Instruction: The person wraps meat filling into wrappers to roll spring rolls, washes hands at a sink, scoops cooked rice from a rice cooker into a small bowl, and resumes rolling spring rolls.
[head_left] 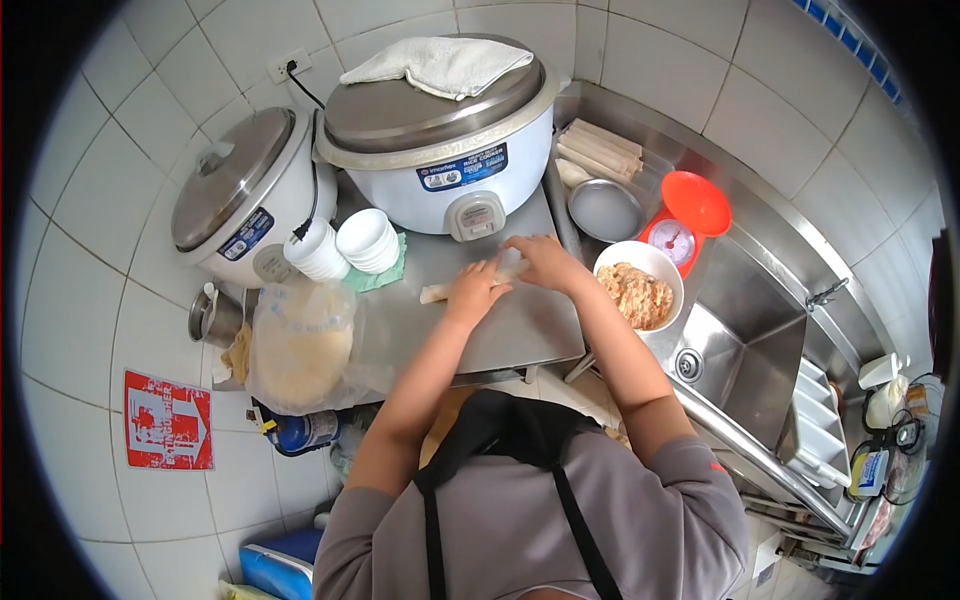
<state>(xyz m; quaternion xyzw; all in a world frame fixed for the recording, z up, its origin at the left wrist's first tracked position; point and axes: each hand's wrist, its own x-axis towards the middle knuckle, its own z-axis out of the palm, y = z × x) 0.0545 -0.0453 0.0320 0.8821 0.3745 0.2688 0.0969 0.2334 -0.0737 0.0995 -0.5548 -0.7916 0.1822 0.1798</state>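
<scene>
A pale, thin spring roll [434, 294] lies on the steel table in front of the large rice cooker. My left hand [477, 292] is over its middle, fingers bent around it. My right hand [545, 264] is at its right end, fingers curled on the wrapper; the fingertips are partly hidden. Right of that hand stands a white bowl [640, 285] of minced filling. Several similar pale rolls [600, 150] lie at the back, beside a round metal pan [606, 210]. A plastic bag with round, pale wrappers [302, 345] rests at the table's left.
Two rice cookers [440, 170] stand along the back wall, the larger topped by a folded white towel [440, 65]. Stacked white bowls [367, 240] sit left of my hands. A red scale [690, 215] stands behind the filling, and a sink [745, 320] is at right.
</scene>
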